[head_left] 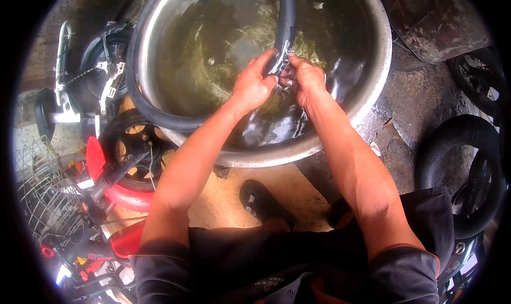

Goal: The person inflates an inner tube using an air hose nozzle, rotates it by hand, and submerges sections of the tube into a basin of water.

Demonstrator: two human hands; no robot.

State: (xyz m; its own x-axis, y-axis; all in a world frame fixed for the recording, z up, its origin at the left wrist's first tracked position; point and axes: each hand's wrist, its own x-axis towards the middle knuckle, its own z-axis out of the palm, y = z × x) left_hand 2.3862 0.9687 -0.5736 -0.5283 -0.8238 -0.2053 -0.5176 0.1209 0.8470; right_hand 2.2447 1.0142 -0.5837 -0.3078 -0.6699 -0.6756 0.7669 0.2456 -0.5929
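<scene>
Forearms reach forward from dark shorts, above a black shoe (259, 200) on a wooden board. Just beyond, the left hand (254, 85) and right hand (305, 80) meet over a wide metal basin (379, 54) of murky water, both closed around the same short stretch of a black rubber inner tube (285, 32). From the hands the tube runs away across the water, then loops round over the basin's left rim. Left of the basin lie a red scooter (114, 192) and a wire basket (45, 189); black tyres (468, 171) sit at right.
</scene>
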